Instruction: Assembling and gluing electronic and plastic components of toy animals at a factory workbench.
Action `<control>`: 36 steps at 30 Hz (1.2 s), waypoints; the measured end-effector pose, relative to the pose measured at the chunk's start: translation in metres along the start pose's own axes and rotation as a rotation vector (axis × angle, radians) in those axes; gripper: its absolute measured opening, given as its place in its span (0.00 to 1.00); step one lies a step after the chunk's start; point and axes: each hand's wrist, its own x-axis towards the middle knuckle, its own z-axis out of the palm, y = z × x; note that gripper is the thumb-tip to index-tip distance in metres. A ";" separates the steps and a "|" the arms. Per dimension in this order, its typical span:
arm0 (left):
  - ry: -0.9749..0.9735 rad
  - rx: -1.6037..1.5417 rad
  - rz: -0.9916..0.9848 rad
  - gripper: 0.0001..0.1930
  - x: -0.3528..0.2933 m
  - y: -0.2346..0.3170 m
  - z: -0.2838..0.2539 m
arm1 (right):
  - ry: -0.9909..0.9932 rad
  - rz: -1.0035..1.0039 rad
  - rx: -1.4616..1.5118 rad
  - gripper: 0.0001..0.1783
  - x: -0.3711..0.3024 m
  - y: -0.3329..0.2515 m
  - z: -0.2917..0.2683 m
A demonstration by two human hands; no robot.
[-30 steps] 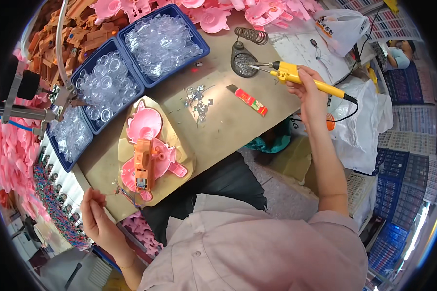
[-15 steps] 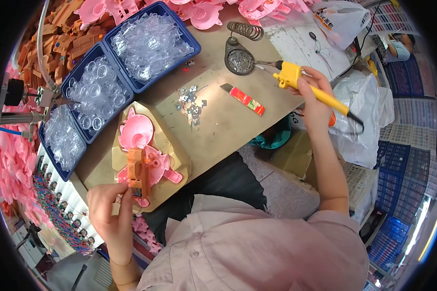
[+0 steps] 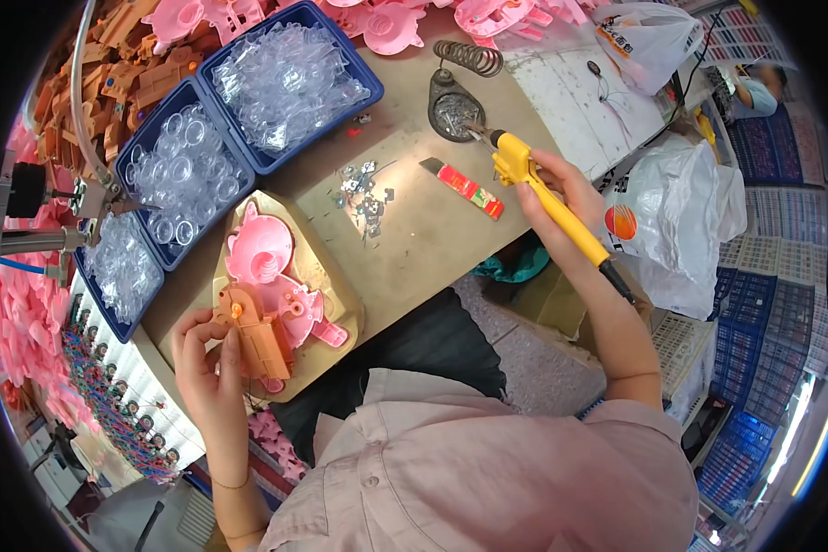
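In my left hand is an orange plastic housing, pinched near its upper end and tilted. It hangs over a pink pig-shaped plastic shell that lies in a tan moulded holder. My right hand is closed around the handle of a yellow soldering iron. The iron's metal tip reaches to the dark dish of the soldering stand, which holds greyish bits. Whether the tip touches them I cannot tell.
Blue bins of clear plastic parts line the left. Small metal pieces and a red-sleeved cutter blade lie mid-table. Orange housings and pink shells are heaped behind. White plastic bags hang at right.
The orange housing has turned in my left hand, now showing its broader side. My right hand has moved left and a little down with the soldering iron, which is now steeper.
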 end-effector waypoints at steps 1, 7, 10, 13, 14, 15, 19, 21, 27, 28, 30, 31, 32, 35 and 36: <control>0.019 0.094 0.005 0.02 -0.003 0.004 0.001 | -0.012 -0.014 -0.035 0.22 0.000 -0.004 -0.001; 0.123 -0.095 -0.043 0.01 -0.010 -0.002 -0.001 | 0.076 0.003 -0.004 0.20 0.003 -0.009 0.002; 0.072 0.096 0.075 0.02 -0.009 0.011 -0.005 | -0.002 0.012 -0.086 0.22 0.001 -0.011 -0.003; 0.061 -0.030 0.071 0.03 -0.016 0.012 -0.014 | 0.066 0.010 -0.039 0.22 -0.007 -0.014 -0.010; 0.066 -0.030 0.069 0.03 -0.018 0.011 -0.017 | 0.145 0.031 0.025 0.23 -0.012 -0.016 -0.013; 0.052 -0.048 0.093 0.03 -0.020 0.010 -0.019 | 0.189 0.147 0.176 0.23 -0.019 -0.021 -0.016; 0.025 -0.043 0.076 0.04 -0.023 0.013 -0.015 | 0.091 0.133 0.062 0.23 -0.015 -0.019 -0.004; 0.039 -0.003 0.061 0.04 -0.026 0.014 -0.014 | 0.186 0.083 0.130 0.24 -0.020 -0.019 0.000; 0.000 0.027 0.155 0.04 -0.014 0.024 0.002 | 0.154 0.037 0.468 0.25 -0.052 -0.070 -0.002; -0.007 0.014 0.140 0.03 -0.015 0.020 0.006 | 0.100 0.011 0.447 0.27 -0.058 -0.077 0.001; 0.016 0.036 0.128 0.03 -0.017 0.015 0.012 | -0.109 0.048 0.452 0.31 -0.069 -0.095 0.008; 0.026 0.033 0.142 0.03 -0.017 0.014 0.015 | -0.182 0.013 0.506 0.32 -0.069 -0.099 0.012; 0.026 0.035 0.130 0.03 -0.018 0.013 0.017 | -0.253 -0.022 0.558 0.33 -0.068 -0.102 0.016; 0.054 0.048 0.156 0.03 -0.019 0.008 0.019 | -0.405 -0.120 0.633 0.31 -0.069 -0.103 0.025; 0.043 0.011 0.148 0.03 -0.019 0.008 0.018 | -0.417 -0.185 0.631 0.30 -0.067 -0.101 0.028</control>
